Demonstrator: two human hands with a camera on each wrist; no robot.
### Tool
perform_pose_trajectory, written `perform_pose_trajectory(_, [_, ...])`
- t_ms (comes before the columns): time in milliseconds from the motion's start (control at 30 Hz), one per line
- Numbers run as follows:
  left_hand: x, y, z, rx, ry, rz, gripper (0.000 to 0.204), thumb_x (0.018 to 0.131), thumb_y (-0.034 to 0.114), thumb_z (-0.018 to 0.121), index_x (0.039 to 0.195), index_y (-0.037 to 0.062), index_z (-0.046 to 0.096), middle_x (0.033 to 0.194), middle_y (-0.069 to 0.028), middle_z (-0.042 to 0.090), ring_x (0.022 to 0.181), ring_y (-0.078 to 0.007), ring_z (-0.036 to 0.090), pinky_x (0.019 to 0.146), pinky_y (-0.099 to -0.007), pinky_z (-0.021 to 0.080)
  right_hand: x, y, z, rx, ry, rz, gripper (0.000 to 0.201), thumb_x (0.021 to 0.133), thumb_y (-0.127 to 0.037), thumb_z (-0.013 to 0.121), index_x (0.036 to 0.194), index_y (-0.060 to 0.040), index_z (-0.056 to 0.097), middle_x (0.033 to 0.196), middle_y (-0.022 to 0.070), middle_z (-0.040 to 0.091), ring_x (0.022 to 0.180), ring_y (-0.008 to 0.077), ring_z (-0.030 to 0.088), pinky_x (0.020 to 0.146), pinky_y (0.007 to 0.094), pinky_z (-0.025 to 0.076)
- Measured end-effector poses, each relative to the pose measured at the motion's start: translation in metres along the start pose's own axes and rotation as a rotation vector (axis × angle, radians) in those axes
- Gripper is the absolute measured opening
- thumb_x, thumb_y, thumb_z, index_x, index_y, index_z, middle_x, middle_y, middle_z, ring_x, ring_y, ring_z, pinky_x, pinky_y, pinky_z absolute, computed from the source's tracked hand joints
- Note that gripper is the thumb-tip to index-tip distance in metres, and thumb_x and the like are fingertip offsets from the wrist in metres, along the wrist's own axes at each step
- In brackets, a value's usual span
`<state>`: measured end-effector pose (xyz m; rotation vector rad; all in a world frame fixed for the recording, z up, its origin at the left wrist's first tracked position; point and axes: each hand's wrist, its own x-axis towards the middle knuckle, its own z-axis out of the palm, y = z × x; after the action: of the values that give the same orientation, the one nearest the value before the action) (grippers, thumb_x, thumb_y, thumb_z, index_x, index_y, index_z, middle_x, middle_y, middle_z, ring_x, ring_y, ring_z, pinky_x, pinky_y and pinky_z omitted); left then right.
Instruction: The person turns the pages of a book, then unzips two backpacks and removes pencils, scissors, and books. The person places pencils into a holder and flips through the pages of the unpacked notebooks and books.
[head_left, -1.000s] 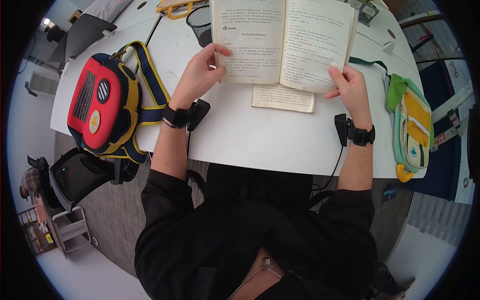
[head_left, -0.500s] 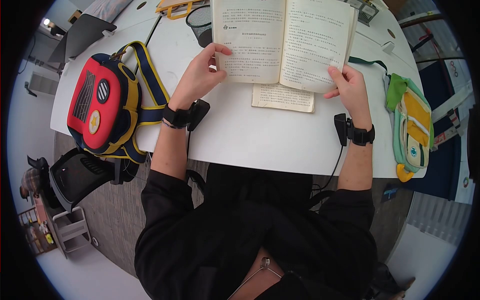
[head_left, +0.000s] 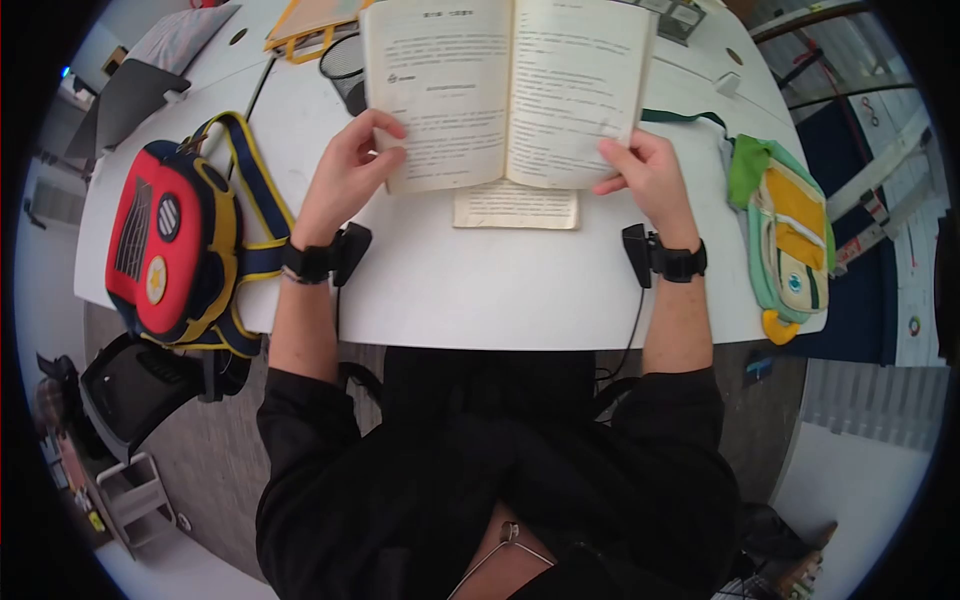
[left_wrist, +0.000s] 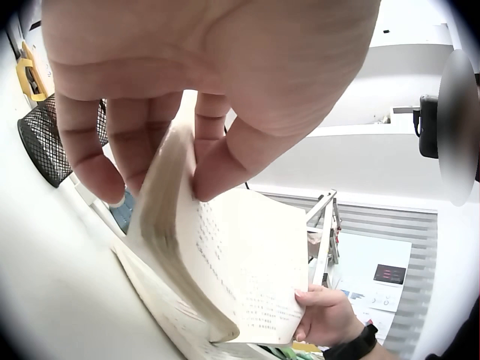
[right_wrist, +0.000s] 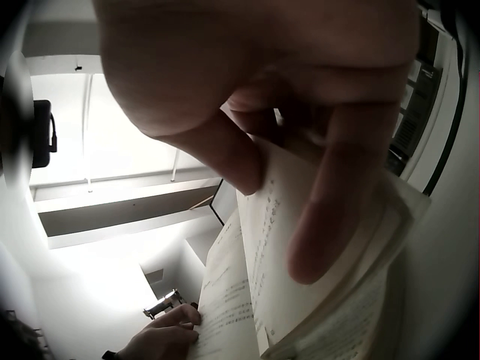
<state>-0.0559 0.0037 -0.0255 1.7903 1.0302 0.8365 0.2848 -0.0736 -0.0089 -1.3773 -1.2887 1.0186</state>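
Note:
An open book [head_left: 450,110] with printed pages is held up over the white table in the head view. My left hand [head_left: 352,168] grips its left edge, the thumb on the page and the other fingers behind. On the opposite side my right hand [head_left: 648,178] pinches the lower right edge, thumb on top of the page. In the right wrist view, one finger [right_wrist: 322,232] lies over the page edges. Beneath the held book, a second printed book or booklet [head_left: 516,208] lies on the table, mostly covered by it.
A red and navy backpack [head_left: 170,240] lies at the left table edge. A green and yellow bag [head_left: 790,240] lies at the right. Behind the book stand a black mesh cup [head_left: 345,65] and a yellow-handled folder [head_left: 310,25]. The white table [head_left: 480,300] ends just before my body.
The whole head view has shifted, so the book, hands and table appear further left. Both hands keep their hold on the open book.

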Motion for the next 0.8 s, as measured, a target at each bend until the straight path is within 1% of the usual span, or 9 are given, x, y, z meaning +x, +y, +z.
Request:
perform_pose_trajectory(67, [-0.002, 0.006, 0.004, -0.059, 0.008, 0.02, 0.027, 0.086, -0.002, 0.058, 0.111, 0.0039, 0.052, 0.105, -0.0056, 0.059, 0.096, -0.0084, 0.056, 0.082, -0.0242, 0.047, -0.001, -0.003, 0.0, 0.037, -0.045, -0.005, 0.026, 0.092, -0.015, 0.059, 0.102, 0.0088, 0.065, 0.091, 0.01, 0.066, 0.076, 0.0137, 0.062, 0.061, 0.0266, 0.057])
perform_pose_trajectory(100, [-0.003, 0.011, 0.005, -0.102, 0.023, 0.026, 0.03, 0.086, -0.002, 0.059, 0.114, 0.0045, 0.05, 0.106, -0.0069, 0.059, 0.098, -0.0095, 0.056, 0.084, -0.0249, 0.047, -0.001, -0.004, -0.001, 0.028, -0.037, -0.007, 0.026, 0.092, -0.015, 0.059, 0.102, 0.0088, 0.065, 0.091, 0.01, 0.066, 0.076, 0.0137, 0.062, 0.061, 0.0266, 0.057])
perform_pose_trajectory(133, [-0.004, 0.014, 0.006, -0.138, 0.012, 0.065, 0.047, 0.087, -0.001, 0.061, 0.13, 0.0073, 0.043, 0.115, -0.0127, 0.058, 0.104, -0.0144, 0.058, 0.089, -0.0291, 0.048, -0.001, -0.004, -0.001, 0.037, -0.062, -0.015, 0.026, 0.092, -0.014, 0.059, 0.102, 0.0088, 0.065, 0.093, 0.0106, 0.067, 0.078, 0.0143, 0.063, 0.062, 0.0267, 0.057])
perform_pose_trajectory(167, [-0.005, 0.019, 0.008, -0.14, 0.012, 0.068, 0.047, 0.087, -0.001, 0.061, 0.13, 0.0073, 0.043, 0.115, -0.0127, 0.058, 0.104, -0.0144, 0.058, 0.089, -0.0291, 0.048, -0.001, -0.004, -0.001, 0.048, -0.089, -0.023, 0.026, 0.092, -0.014, 0.059, 0.103, 0.0087, 0.066, 0.095, 0.0111, 0.067, 0.08, 0.015, 0.064, 0.064, 0.0267, 0.058])
perform_pose_trajectory(233, [-0.007, 0.029, 0.011, -0.21, 0.09, 0.099, 0.068, 0.087, -0.001, 0.062, 0.145, 0.0116, 0.029, 0.126, -0.0185, 0.055, 0.109, -0.0198, 0.059, 0.093, -0.0344, 0.049, -0.001, -0.004, -0.002, 0.054, -0.109, -0.03, 0.026, 0.092, -0.013, 0.059, 0.103, 0.0087, 0.066, 0.096, 0.0118, 0.067, 0.081, 0.0159, 0.065, 0.065, 0.027, 0.058])
perform_pose_trajectory(267, [-0.007, 0.028, 0.011, -0.209, 0.095, 0.099, 0.068, 0.087, -0.001, 0.062, 0.145, 0.0116, 0.029, 0.126, -0.0185, 0.055, 0.109, -0.0198, 0.059, 0.093, -0.0344, 0.049, -0.001, -0.004, -0.002, 0.061, -0.128, -0.035, 0.026, 0.091, -0.013, 0.059, 0.104, 0.0088, 0.066, 0.098, 0.0126, 0.068, 0.083, 0.0167, 0.065, 0.067, 0.0272, 0.058])
perform_pose_trajectory(333, [-0.005, 0.024, 0.011, -0.188, 0.125, 0.138, 0.082, 0.086, -0.001, 0.063, 0.151, 0.0153, 0.016, 0.132, -0.0217, 0.051, 0.114, -0.0227, 0.058, 0.095, -0.0379, 0.049, 0.0, -0.002, -0.002, 0.063, -0.138, -0.05, 0.026, 0.091, -0.013, 0.059, 0.104, 0.0089, 0.066, 0.098, 0.0129, 0.068, 0.083, 0.0171, 0.065, 0.067, 0.0275, 0.058])
perform_pose_trajectory(533, [-0.004, 0.022, 0.011, -0.198, 0.165, 0.179, 0.09, 0.085, -0.001, 0.065, 0.153, 0.016, 0.007, 0.13, -0.022, 0.053, 0.116, -0.0247, 0.058, 0.097, -0.0395, 0.048, 0.0, -0.001, -0.002, 0.071, -0.153, -0.066, 0.026, 0.091, -0.012, 0.059, 0.104, 0.0092, 0.066, 0.097, 0.0133, 0.068, 0.083, 0.0176, 0.066, 0.068, 0.028, 0.058])
perform_pose_trajectory(800, [-0.004, 0.02, 0.01, -0.154, 0.17, 0.187, 0.092, 0.085, -0.002, 0.064, 0.153, 0.0146, 0.005, 0.125, -0.0209, 0.057, 0.114, -0.0241, 0.059, 0.097, -0.0396, 0.048, 0.001, -0.002, -0.001, 0.057, -0.121, -0.025, 0.026, 0.091, -0.013, 0.059, 0.101, 0.01, 0.066, 0.097, 0.0125, 0.067, 0.081, 0.0169, 0.065, 0.066, 0.0276, 0.058])
